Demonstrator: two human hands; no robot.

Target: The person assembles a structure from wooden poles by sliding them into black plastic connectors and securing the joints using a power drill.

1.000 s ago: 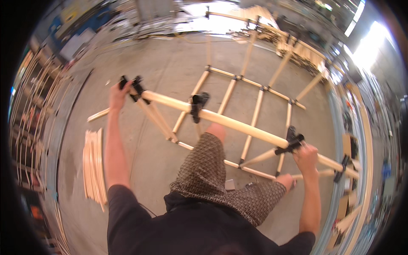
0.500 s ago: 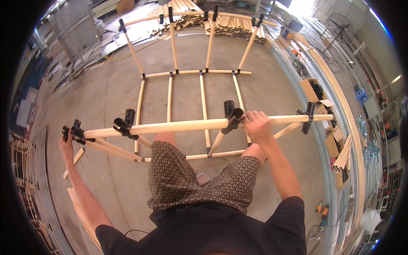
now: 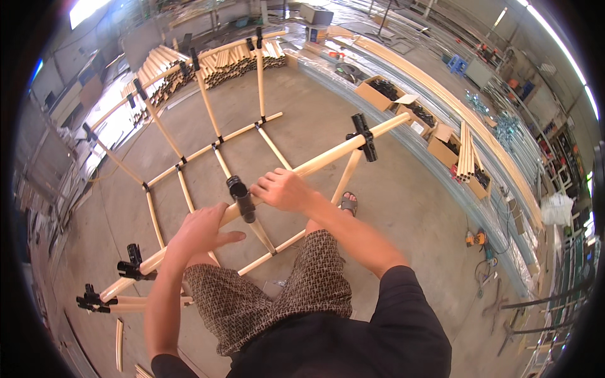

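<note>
A cream pipe point(image 3: 331, 157) with black clamp joints along it runs slantwise in front of me, the near top rail of a frame. My right hand point(image 3: 283, 189) is closed round this rail, just right of a black joint point(image 3: 241, 196). On the joint's left, my left hand point(image 3: 203, 230) lies over the rail, fingers stretched toward the joint and thumb spread apart. Its fingertips are partly hidden. Another black joint point(image 3: 134, 264) sits farther left on the rail, and a joint point(image 3: 363, 138) is fixed near its right end.
Crosswise floor pipes point(image 3: 205, 150) and far uprights point(image 3: 207, 104) belong to the frame. Open cardboard boxes point(image 3: 378, 93) of black parts line the right, with several loose pipes point(image 3: 465, 151) on one. Power tools point(image 3: 480, 239) lie on the floor; pipe stacks point(image 3: 217, 66) stand behind.
My left hand has left the far left end of the rail and come in beside the middle joint. My view has turned right. The right hand remains on the rail beside that joint.
</note>
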